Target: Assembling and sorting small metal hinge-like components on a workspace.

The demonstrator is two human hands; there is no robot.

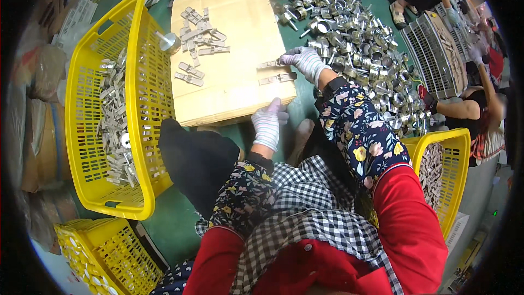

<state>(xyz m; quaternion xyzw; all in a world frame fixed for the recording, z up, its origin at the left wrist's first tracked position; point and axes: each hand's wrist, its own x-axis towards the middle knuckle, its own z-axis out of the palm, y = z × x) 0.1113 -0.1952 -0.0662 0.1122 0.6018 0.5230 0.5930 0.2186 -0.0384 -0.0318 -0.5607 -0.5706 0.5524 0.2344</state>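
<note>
One flat metal clip (266,65) pinched by gloved right hand (307,62) above wooden board (229,94); gloved left hand (267,125) at near edge, grip unclear.

The worktop (240,22) is a pale yellowish tan, and the flat metal clips (204,38) on it are silver-grey. The person's left hand (268,124) wears a whitish glove with fine coloured stripes; the right hand (307,63) wears a white-and-grey striped one. Navy-black sleeve covers (357,131) carry a floral print in yellow, pink and white with green leaves, over bright red sleeves (412,235). The apron (322,232) is black-and-white gingham. Vivid yellow colours the large left basket (143,76), the lower-left basket (128,254) and the right basket (463,172). Shiny silver metal cups (357,33) cover part of a green floor (177,229).
</note>
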